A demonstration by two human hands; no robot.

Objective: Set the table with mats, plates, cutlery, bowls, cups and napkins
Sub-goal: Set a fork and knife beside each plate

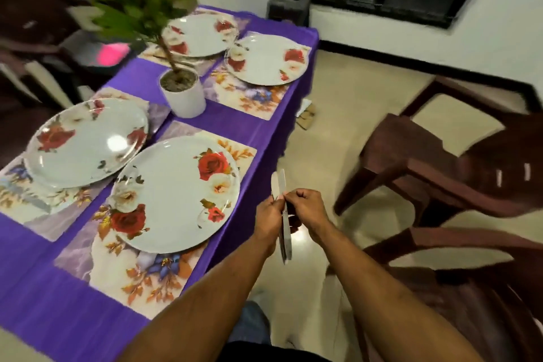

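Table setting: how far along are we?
Done: four floral mats, each with a plate, e.g. the near plate on its mat. In hand: both hands, left and right, hold a bunch of cutlery off the table edge. Left: cutlery placement; no bowls, cups or napkins visible.

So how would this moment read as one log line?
stage: cutlery | both hands hold knives beside table edge | four plates on mats | nearest plate has no cutlery yet
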